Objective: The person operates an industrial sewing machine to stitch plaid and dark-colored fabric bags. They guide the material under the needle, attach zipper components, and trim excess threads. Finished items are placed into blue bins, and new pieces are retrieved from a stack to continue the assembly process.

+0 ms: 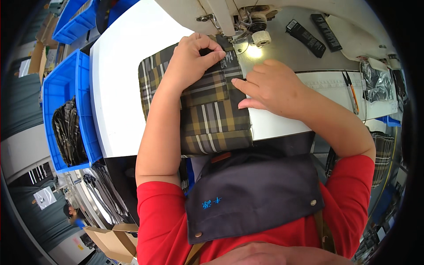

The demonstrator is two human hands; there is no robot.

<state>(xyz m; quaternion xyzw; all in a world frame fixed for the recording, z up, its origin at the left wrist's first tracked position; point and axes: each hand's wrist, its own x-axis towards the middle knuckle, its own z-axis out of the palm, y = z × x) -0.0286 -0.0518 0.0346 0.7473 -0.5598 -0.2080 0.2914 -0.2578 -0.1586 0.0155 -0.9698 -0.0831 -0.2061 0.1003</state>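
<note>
Plaid cloth [212,121]: on bench [119,66], top edge by sewing machine [223,15] | Left hand [196,55]: thumb and forefinger together by dark label [230,60], grip unclear | Right hand [271,88]: spread at cloth's right edge | Care: we smooth layers, square label, guide fingers clear.

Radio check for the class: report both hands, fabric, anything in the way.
Left hand: fingertips at dark label on plaid fabric. Right hand: at fabric's right edge. Fabric: far end close to sewing machine. Black packets: right, apart from fabric.
</note>
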